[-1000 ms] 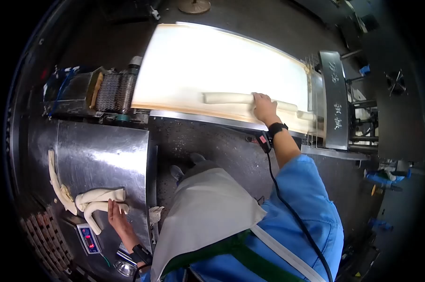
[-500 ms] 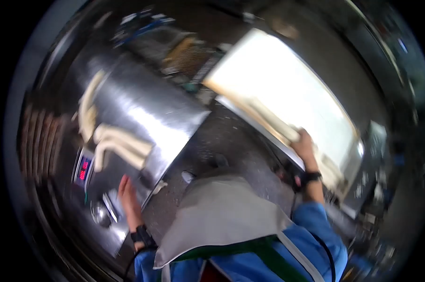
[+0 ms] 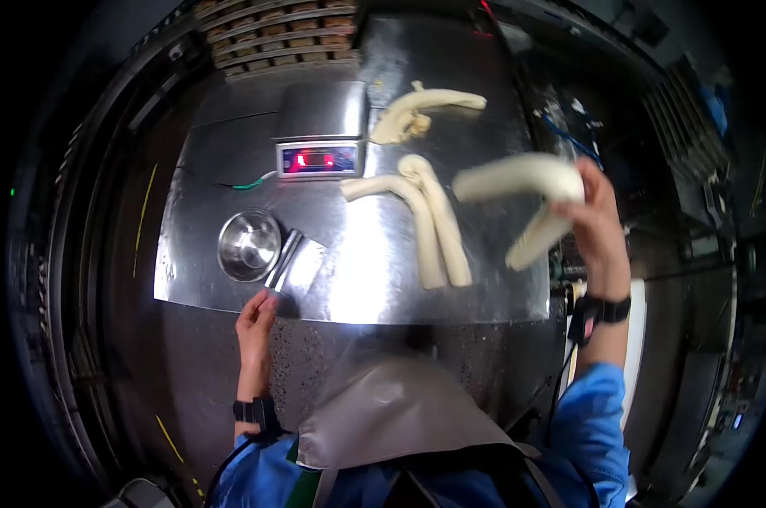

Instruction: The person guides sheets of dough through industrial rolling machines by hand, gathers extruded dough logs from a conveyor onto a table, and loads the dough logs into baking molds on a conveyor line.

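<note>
- Your right hand (image 3: 601, 222) has its fingers and thumb closed around the bend of a pale dough log (image 3: 518, 175), near the right side of the steel table (image 3: 190, 254). One limb reaches left and the other slants down-left; whether they are one folded piece or two, you cannot tell from here.
- The upper limb is blurred, and whether the lower tip touches the steel is unclear.
- Expect the log to be soft and pliable, with moderate weight that makes the free limbs sag and swing. Its surface looks smooth, probably more tacky than slippery.
- It should dent or stretch under a hard pinch, so a broad, light hold suits it; at the bend, the weight divides between the limbs. A palm under the longer limb would spare it from thinning.
- Your left hand (image 3: 256, 323) has its fingertips at the near end of the bench scraper (image 3: 283, 261); whether they grip or only touch it, you cannot tell. The scraper looks stiff, best held by its tubular handle.
- The metal bowl (image 3: 246, 247) stands just beside the scraper, with the digital scale (image 3: 322, 159) beyond.
- Mid-table, two dough strands (image 3: 438, 229) lie alongside each other, one bent toward the scale; handle them as gently.
</note>
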Demonstrator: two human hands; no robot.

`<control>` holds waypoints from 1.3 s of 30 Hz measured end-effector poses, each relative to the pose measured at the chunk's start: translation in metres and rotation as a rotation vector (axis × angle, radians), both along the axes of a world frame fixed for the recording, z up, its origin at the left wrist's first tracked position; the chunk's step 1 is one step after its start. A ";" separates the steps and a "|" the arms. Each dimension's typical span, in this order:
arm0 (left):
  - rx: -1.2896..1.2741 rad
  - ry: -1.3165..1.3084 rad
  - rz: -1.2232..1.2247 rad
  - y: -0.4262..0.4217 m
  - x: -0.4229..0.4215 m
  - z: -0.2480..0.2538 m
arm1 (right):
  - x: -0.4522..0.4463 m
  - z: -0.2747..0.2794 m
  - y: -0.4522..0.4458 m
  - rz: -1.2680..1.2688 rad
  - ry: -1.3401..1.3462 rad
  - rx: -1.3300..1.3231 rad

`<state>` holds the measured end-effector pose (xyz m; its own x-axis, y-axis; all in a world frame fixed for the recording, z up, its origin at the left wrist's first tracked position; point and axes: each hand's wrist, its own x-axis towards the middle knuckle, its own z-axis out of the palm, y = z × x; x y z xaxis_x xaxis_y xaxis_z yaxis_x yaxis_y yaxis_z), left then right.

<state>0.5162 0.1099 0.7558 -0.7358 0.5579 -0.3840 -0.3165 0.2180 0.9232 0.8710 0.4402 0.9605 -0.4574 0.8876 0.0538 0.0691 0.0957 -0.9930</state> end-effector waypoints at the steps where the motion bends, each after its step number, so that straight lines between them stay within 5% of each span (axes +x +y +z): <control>1: -0.039 0.020 0.070 -0.015 -0.011 0.000 | -0.036 0.007 0.023 0.060 0.021 0.046; 5: -0.010 -0.006 0.240 -0.091 -0.054 -0.038 | -0.187 0.012 0.093 0.134 0.119 0.240; 9: -0.130 -0.044 0.469 -0.157 -0.055 -0.069 | -0.302 -0.057 0.133 0.117 0.187 0.286; 14: -0.244 -0.130 0.621 -0.195 -0.024 -0.081 | -0.362 -0.219 0.126 0.131 -0.547 0.661; 21: -0.292 -0.153 0.748 -0.208 0.014 -0.071 | -0.379 -0.197 0.075 0.119 -0.829 0.769; 29: -0.318 -0.112 0.835 -0.199 0.031 -0.057 | -0.372 -0.193 0.097 0.100 -0.445 0.615; 35: -0.292 -0.152 0.887 -0.221 0.053 -0.064 | -0.361 -0.167 0.100 0.197 -0.285 0.083; 37: -0.284 -0.158 0.916 -0.228 0.067 -0.064 | -0.367 -0.181 0.104 0.219 -0.371 0.207; 39: -0.319 -0.164 0.965 -0.229 0.082 -0.058 | -0.380 -0.194 0.096 0.273 -0.421 0.708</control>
